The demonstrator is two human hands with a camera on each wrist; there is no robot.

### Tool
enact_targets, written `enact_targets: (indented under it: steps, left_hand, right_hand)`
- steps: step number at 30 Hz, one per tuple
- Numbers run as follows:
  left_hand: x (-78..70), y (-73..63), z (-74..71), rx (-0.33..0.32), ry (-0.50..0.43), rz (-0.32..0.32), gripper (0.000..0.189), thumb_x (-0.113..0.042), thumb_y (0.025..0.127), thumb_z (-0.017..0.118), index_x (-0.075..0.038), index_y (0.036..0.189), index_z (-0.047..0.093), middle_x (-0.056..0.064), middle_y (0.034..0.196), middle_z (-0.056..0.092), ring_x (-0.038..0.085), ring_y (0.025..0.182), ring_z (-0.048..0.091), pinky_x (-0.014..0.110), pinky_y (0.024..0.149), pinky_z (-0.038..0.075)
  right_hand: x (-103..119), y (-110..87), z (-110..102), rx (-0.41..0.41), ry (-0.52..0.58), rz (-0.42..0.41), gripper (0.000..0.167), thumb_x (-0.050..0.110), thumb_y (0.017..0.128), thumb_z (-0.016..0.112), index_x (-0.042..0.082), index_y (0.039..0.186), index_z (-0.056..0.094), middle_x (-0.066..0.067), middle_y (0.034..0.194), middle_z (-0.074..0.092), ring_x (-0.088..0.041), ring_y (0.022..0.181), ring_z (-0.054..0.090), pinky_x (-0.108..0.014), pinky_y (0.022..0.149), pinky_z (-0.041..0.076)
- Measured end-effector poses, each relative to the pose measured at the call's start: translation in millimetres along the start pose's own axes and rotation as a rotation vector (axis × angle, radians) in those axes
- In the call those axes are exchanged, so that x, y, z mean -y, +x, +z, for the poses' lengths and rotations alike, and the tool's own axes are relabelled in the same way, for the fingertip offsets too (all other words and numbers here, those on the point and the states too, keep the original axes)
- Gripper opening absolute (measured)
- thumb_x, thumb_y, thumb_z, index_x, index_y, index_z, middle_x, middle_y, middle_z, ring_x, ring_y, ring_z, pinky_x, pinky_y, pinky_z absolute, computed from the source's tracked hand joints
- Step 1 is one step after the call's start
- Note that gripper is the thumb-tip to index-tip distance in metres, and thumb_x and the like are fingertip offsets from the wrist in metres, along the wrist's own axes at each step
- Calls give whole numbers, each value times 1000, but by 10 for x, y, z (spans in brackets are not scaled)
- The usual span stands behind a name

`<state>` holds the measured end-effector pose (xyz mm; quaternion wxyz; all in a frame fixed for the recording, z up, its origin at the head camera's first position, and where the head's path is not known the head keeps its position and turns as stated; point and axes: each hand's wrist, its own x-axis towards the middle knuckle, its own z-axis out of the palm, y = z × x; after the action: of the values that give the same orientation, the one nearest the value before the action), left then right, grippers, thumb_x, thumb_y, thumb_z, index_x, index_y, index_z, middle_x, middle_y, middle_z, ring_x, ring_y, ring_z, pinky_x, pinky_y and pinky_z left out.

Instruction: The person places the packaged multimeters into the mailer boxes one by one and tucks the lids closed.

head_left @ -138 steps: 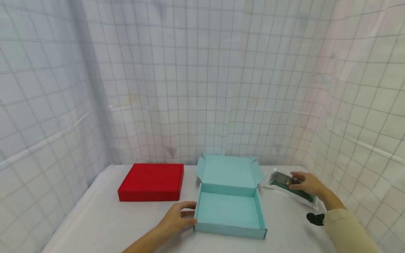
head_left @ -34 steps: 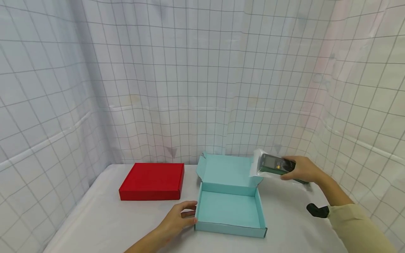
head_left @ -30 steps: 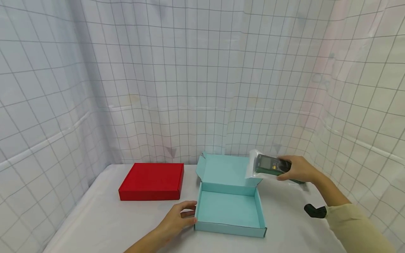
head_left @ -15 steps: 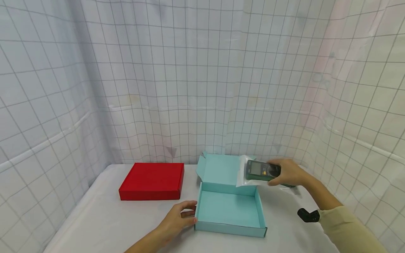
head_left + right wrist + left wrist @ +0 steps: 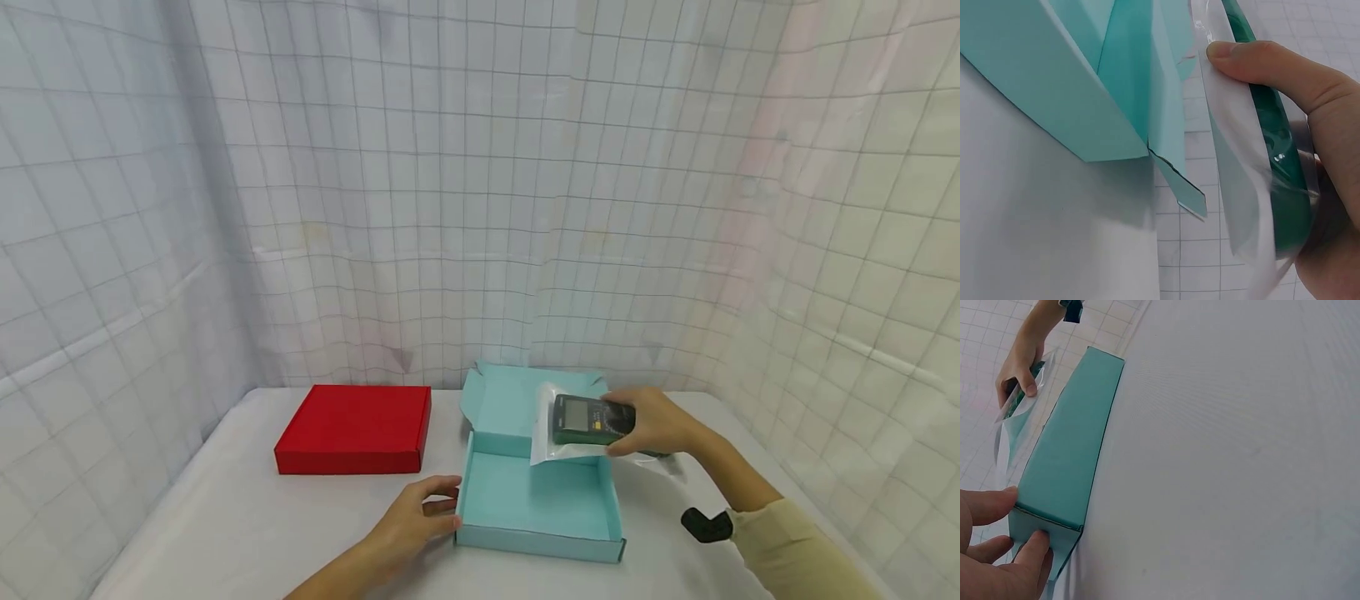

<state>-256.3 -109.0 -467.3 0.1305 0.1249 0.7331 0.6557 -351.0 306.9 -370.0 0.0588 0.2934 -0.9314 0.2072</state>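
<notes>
A green-and-black digital multimeter (image 5: 588, 419) in a clear plastic bag (image 5: 546, 433) is gripped by my right hand (image 5: 648, 421), thumb on the near side and fingers on the far side. It is raised over the back right part of an open light-blue cardboard box (image 5: 540, 546), overlapping the raised lid (image 5: 502, 408). My left hand (image 5: 416, 512) touches the box's left outer wall with thumb and fingertips spread apart. In the left wrist view the fingertips (image 5: 1036, 540) lie against the box's end face. In the right wrist view the bagged multimeter (image 5: 1275, 156) is beside the box's lid flap.
A closed red cardboard box (image 5: 356, 429) lies left of the blue one on the white-covered table (image 5: 247, 517). White gridded curtains (image 5: 480, 208) enclose the table at the back and sides. A small black device (image 5: 707, 525) shows at the right sleeve.
My right hand has picked the bagged multimeter up from the table at the right and carried it left, lately also lower, over the box's back edge. My left hand has stayed at the box.
</notes>
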Motion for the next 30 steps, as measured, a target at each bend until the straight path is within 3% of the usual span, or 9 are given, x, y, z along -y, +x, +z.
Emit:
enact_targets:
  steps: [10, 30]
  left_hand:
    - [18, -7, -25, 6, -8, 5, 62, 2, 90, 76, 8, 146, 48, 19, 133, 55, 42, 128, 56, 45, 98, 54]
    - [-6, -3, -31, -9, 3, -13, 62, 3, 90, 76, 8, 146, 49, 18, 132, 56, 39, 124, 58, 44, 97, 55]
  right_hand:
    - [150, 15, 196, 33, -1, -89, 86, 48, 73, 92, -2, 137, 63, -1, 118, 68, -15, 93, 58, -31, 72, 54]
    - [303, 44, 458, 88, 33, -136, 86, 53, 73, 90, 1, 137, 64, 3, 119, 67, -12, 95, 59, -30, 74, 54]
